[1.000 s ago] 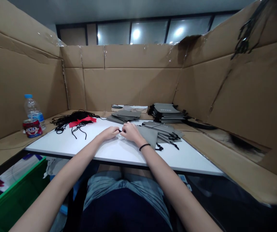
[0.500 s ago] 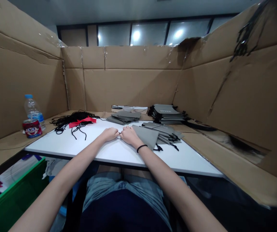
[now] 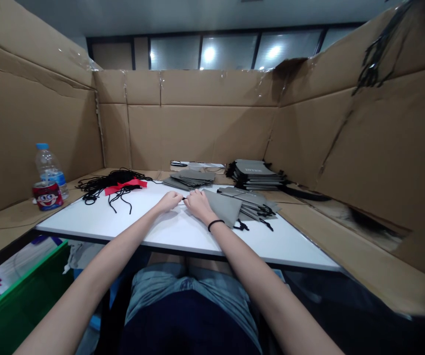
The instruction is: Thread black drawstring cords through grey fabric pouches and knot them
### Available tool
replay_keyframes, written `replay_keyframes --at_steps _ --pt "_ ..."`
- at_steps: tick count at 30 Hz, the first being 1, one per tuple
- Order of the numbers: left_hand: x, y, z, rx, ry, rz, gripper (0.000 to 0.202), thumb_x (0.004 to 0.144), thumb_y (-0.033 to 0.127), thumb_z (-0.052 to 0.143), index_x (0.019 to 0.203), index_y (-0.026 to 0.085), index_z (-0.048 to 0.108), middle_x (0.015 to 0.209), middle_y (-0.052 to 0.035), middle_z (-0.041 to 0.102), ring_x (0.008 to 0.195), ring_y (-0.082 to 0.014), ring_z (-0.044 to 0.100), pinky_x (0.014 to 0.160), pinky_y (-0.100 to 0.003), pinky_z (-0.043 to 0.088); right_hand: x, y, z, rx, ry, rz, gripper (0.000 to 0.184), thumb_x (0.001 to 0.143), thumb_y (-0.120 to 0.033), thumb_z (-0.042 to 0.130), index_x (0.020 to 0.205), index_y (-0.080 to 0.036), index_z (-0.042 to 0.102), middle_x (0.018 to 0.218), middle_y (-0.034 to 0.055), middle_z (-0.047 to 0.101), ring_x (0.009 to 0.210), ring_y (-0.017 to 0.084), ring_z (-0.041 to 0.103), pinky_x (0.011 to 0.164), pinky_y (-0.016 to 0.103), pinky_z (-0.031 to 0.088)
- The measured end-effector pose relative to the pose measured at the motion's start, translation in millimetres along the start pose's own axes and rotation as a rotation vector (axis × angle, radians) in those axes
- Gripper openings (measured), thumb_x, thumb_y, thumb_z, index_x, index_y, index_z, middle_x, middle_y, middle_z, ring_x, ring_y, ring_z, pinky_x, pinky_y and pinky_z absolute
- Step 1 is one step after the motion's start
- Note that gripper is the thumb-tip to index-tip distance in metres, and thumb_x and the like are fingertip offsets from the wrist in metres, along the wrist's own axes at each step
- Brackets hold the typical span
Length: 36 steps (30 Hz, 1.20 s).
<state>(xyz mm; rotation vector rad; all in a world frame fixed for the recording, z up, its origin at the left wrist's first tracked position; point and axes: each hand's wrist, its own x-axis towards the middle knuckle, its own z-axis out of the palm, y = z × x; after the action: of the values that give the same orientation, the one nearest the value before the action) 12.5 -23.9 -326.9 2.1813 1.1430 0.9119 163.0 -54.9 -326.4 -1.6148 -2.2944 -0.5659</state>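
Note:
My left hand [image 3: 170, 201] is closed in a pinch above the white table, its fingertips on a short end of black cord [image 3: 184, 199]. Right beside it, my right hand [image 3: 198, 204] has its fingers curled over the left corner of a flat grey drawstring pouch [image 3: 226, 208]. The fingertips of both hands nearly meet, and the cord bridges the small gap. Black cord ends [image 3: 241, 225] stick out at the pouch's right corner. More grey pouches [image 3: 255, 198] lie overlapped just behind it.
A bundle of black cords [image 3: 121, 176] with a red strip [image 3: 125, 186] lies on the left. Grey pieces [image 3: 190, 178] and a tall pouch stack [image 3: 256, 173] sit at the back. A bottle [image 3: 51, 170] and a red can [image 3: 47, 196] stand far left. Cardboard walls [image 3: 197, 133] enclose the table [image 3: 123, 224].
My hands have drawn slightly apart, showing a bit more black cord between them. The pouch stays under my right hand; the whole view has shifted a little.

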Motion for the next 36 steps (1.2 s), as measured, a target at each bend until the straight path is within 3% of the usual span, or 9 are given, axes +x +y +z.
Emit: replay_keyframes --at_steps 12,16,22,27,32,36 --pt "-3 16 -11.1 -0.275 0.028 -0.053 0.023 0.07 0.025 0.038 0.049 0.021 0.03 0.042 0.0051 0.027 0.044 -0.0087 0.026 0.047 -0.024 0.027 2 1 -9 0.038 0.065 0.04 0.036 0.095 -0.026 0.034 0.089 -0.016 0.069 0.101 0.012 0.063 0.099 0.024 0.046 0.084 0.036 0.03" --pt "0 15 -9.2 -0.341 -0.028 -0.108 0.024 0.071 0.021 0.037 0.05 0.022 0.026 0.041 0.0061 0.022 0.041 -0.0077 0.02 0.043 -0.023 0.019 -3 -1 -8 0.04 0.082 -0.023 0.029 0.093 -0.025 0.039 0.089 -0.015 0.066 0.097 0.0116 0.062 0.097 0.023 0.046 0.083 0.035 0.03" --pt "2 14 -9.3 -0.398 -0.081 -0.137 0.028 0.076 0.02 0.038 0.051 0.022 0.024 0.042 0.0076 0.02 0.039 -0.006 0.016 0.041 -0.022 0.015 -6 -7 -6 0.117 0.221 -0.115 0.02 0.089 -0.031 0.05 0.097 -0.016 0.062 0.095 0.009 0.062 0.094 0.022 0.047 0.081 0.033 0.031" --pt "0 9 -9.1 -0.381 -0.082 -0.111 0.032 0.08 0.032 0.045 0.054 0.021 0.032 0.043 0.0076 0.026 0.039 -0.006 0.021 0.04 -0.021 0.016 -5 -6 -6 0.145 0.191 -0.137 0.024 0.094 -0.028 0.044 0.093 -0.015 0.064 0.094 0.0101 0.063 0.095 0.022 0.047 0.084 0.034 0.032" --pt "-3 2 -10.9 -0.227 -0.136 0.07 0.043 0.079 0.057 0.051 0.061 0.018 0.044 0.047 0.0069 0.033 0.041 -0.0071 0.028 0.041 -0.021 0.019 -4 1 -4 0.231 0.123 -0.109 0.023 0.093 -0.029 0.047 0.09 -0.015 0.066 0.092 0.0091 0.064 0.092 0.02 0.048 0.083 0.032 0.032" --pt "-6 1 -12.7 -0.172 -0.194 0.159 0.046 0.079 0.06 0.05 0.064 0.016 0.047 0.053 0.0062 0.034 0.047 -0.0076 0.028 0.044 -0.021 0.022 -3 4 -1 0.281 0.074 -0.095 0.018 0.089 -0.025 0.052 0.084 -0.015 0.066 0.088 0.0076 0.064 0.088 0.019 0.048 0.082 0.031 0.033"
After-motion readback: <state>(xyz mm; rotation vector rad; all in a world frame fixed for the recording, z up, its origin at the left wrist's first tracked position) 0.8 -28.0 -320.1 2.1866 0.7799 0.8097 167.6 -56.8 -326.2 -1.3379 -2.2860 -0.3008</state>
